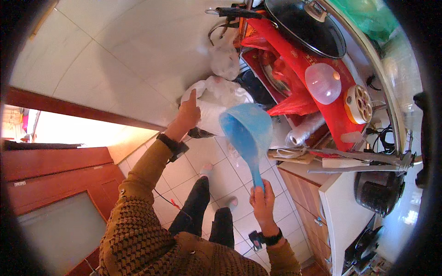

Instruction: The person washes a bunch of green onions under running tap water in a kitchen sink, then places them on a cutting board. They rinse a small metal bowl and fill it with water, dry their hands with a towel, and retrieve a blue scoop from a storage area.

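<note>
My right hand (263, 200) grips the handle of a blue plastic water dipper (256, 127). The dipper's bowl is up and away from me, its mouth tilted toward the left. Past it stands a white container (209, 117), a bin or a sack, with crumpled translucent plastic bags (228, 93) at its top. My left hand (188, 115) is at the container's left rim, index finger stretched out along it and the other fingers curled. Whether those fingers pinch the plastic cannot be made out. The dipper hides the container's right side.
A tiled wall (138, 45) rises on the left beside a red-brown door (62, 165). To the right, a rack draped in red plastic (286, 58) carries a glass pan lid (310, 31) and a tape dispenser (359, 103). A wooden cabinet (304, 210) stands below, above the tiled floor (221, 169).
</note>
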The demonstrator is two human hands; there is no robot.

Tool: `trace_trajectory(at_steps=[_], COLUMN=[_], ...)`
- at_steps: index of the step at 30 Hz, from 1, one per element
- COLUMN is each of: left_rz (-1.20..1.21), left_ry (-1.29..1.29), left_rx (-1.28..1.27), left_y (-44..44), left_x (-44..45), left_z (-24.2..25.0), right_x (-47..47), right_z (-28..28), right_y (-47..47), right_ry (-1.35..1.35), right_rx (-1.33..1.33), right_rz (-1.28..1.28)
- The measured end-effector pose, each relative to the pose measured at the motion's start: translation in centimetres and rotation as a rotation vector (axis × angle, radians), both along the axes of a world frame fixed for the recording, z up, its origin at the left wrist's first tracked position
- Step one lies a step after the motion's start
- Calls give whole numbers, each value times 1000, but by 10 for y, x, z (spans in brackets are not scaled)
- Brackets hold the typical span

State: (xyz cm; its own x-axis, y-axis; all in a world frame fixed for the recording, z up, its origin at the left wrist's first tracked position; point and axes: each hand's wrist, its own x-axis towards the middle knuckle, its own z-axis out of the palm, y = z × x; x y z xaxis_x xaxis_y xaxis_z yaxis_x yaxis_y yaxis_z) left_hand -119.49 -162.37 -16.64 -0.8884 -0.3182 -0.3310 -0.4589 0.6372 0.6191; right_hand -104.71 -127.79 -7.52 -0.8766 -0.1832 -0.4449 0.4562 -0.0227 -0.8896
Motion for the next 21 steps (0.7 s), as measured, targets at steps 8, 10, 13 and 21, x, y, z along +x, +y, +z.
trace_trajectory(at_steps=[8, 10, 13, 21], left_rz=[253, 163, 99, -114], left_ry=[253, 258, 185, 320], left_rx=[823, 545, 364, -266], left_y=[-22, -32, -40, -15], left_x=[10, 20, 32, 37], left_z=[13, 15, 22, 33], right_x=[-64, -64, -59, -91], right_z=[-6, -10, -17, -31], right_y=[-87, -92, -93, -117], right_ry=[259, 323, 453, 539], right_rx=[334, 413, 578, 1076], right_rz=[234, 271, 313, 378])
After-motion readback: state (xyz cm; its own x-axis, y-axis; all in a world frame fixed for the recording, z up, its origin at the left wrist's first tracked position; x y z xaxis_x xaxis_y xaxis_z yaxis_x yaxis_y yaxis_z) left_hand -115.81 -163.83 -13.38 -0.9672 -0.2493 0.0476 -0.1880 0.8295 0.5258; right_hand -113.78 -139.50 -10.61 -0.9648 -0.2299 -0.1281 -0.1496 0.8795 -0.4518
